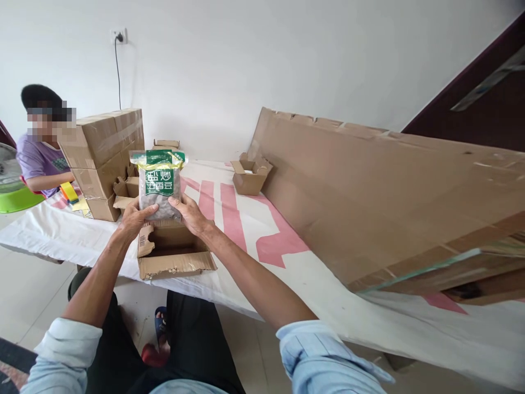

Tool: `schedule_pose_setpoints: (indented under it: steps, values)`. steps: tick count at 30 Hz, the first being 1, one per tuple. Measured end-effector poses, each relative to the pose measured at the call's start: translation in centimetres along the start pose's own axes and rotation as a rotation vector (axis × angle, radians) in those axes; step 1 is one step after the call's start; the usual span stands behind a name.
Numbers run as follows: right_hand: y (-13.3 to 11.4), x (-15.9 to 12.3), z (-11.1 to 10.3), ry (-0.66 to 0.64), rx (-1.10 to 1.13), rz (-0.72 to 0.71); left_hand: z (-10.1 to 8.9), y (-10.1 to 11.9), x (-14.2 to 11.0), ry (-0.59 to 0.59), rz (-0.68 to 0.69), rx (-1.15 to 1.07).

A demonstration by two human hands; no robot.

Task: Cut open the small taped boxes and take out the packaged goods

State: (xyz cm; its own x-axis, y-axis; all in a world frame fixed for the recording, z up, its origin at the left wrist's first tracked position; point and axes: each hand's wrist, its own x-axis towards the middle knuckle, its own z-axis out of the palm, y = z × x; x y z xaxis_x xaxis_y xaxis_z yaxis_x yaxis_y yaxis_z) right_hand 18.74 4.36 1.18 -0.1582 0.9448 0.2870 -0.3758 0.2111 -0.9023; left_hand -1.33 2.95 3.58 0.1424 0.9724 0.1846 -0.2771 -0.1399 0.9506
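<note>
The bag (159, 186) is held up over the far side of an open cardboard box (176, 265), which sits at the near edge of the cloth-covered counter (324, 290). It stands roughly upright: the long axis runs up and down, the wide header strip is on top, and the printed face is turned back toward the wearer, so the white characters read the right way up.

The bag is plump and made of clear plastic, with pale grey-brown contents showing through the lower part and the sides. A green label with large white Chinese characters fills the middle. Above it lie a curved yellow band and a green header, whose clear corners stick out wider than the body. The lower part looks lumpy and creased.

The left hand (135, 219) has its grip clamped on the lower left of the bag, thumb across the front. The right hand (192, 214) has its grip clamped on the lower right, its thumb also on the front face. The fingers behind the bag are hidden.

To the left of the bag, a smaller open box (125, 189) sits against a taped stack of boxes (110, 137). Beyond the stack, at the far left, is a person in a purple top (35, 158). To the right, another open box (251, 180) stands just beside a large cardboard panel (369, 202).
</note>
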Motion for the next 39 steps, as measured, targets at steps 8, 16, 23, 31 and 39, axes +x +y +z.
schedule_pose_setpoints:
  steps: [8,16,23,31,39]
  values:
    - [1.4,2.6,-0.6,0.02,0.069,0.136,-1.0,-0.8,3.0,-0.015,-0.025,0.054]
    - [3.3,2.5,-1.3,0.049,0.116,0.15,-2.3,-3.3,3.3,-0.02,-0.098,0.087]
    - [3.8,2.8,-1.3,0.067,0.152,0.172,-2.3,-3.5,3.5,-0.016,-0.109,0.089]
    - [4.8,3.0,-1.9,0.027,0.141,0.157,-2.3,-3.7,3.7,-0.008,-0.122,0.095]
    - [4.8,3.0,-2.5,-0.019,0.032,0.022,-1.8,-2.9,3.5,-0.016,-0.08,0.114]
